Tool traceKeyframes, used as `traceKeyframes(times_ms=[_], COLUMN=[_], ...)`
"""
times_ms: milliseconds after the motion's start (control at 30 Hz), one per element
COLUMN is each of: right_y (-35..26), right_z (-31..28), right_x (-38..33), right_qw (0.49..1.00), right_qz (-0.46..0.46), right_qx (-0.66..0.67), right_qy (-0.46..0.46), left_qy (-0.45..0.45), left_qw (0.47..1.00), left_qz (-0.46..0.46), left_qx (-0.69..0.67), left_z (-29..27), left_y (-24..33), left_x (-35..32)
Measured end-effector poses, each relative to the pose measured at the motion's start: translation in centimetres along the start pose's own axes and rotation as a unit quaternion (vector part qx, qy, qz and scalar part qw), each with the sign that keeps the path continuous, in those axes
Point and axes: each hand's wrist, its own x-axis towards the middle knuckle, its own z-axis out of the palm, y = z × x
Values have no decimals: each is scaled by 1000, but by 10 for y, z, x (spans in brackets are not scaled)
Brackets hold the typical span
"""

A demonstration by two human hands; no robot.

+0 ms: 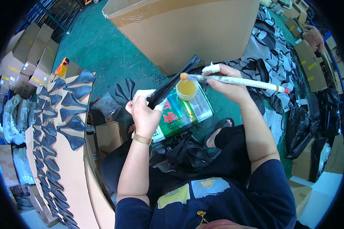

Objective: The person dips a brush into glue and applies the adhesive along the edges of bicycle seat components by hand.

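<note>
My left hand (pixel 144 110), with white tape on its fingers, is closed on a folded black sheet piece (pixel 173 83) that slants up to the right. In my right hand (pixel 228 82), also taped at a finger, is a brush (pixel 248 82) with a long white-wrapped handle. Its yellowish bristle end points left, close beside the black piece; I cannot tell whether they touch. Under the brush tip, a small cup (pixel 187 96) of yellow liquid stands on a green and silver tin (pixel 197 112). More black pieces (pixel 189 152) lie heaped in my lap.
At left, a cardboard surface (pixel 74 160) carries rows of black winged pieces (pixel 75 108). A large cardboard box (pixel 187 32) stands ahead. Grey and black scraps (pixel 269 45) are piled at right, near black plastic bags (pixel 302 126). A clear plastic bag (pixel 107 106) lies left of the tin.
</note>
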Motion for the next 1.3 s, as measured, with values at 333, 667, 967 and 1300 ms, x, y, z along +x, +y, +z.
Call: traceKeyframes(times_ms=[333, 667, 967, 1300], right_y=[11, 27, -1, -16], right_z=[-32, -23, -3, 42], right_x=[3, 8, -2, -14], right_qw=[987, 892, 951, 999], right_qz=[-5, 111, 5, -8], right_qx=[-88, 362, 281, 49], right_qy=[136, 246, 125, 7], left_qy=[-51, -55, -30, -94], left_qw=[936, 932, 998, 995], left_qz=[-170, -212, -1, 8], left_qx=[-304, -290, -54, -24], left_z=[-14, -24, -23, -12], left_y=[-25, -25, -11, 11], left_x=[-9, -9, -3, -5])
